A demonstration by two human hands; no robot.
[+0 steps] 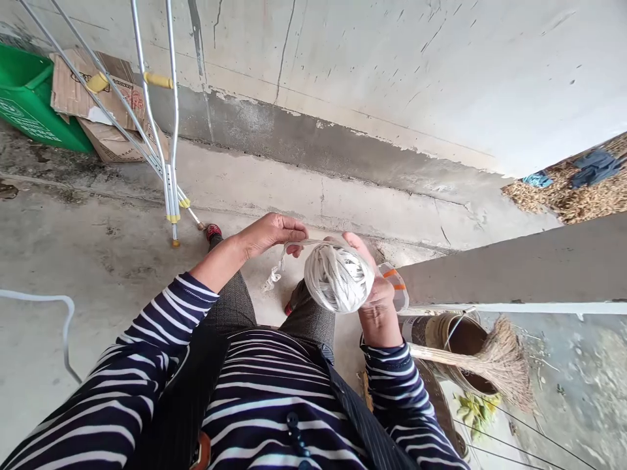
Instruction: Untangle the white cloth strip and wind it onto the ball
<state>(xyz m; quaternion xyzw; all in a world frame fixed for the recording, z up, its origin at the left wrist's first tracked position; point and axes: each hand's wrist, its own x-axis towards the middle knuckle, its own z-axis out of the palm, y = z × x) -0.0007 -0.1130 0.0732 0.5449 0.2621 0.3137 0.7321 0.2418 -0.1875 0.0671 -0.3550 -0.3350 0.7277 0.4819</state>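
A big ball of white cord (339,277) rests in my right hand (379,287), whose fingers and thumb curl around its far and right sides. My left hand (274,236) is to the left of the ball, fingers pinched on a strand of the cord that runs across to the ball's top. Below the left fingers a loose, crumpled end of the cord (272,279) dangles. Some of the right fingers are hidden behind the ball.
Crutches (169,163) lean at the left near a green bin (34,98) and flattened cardboard (105,98). At the right are a straw broom (504,362), a bucket (453,329) and a low wall (499,261). A white hose (66,313) lies at far left.
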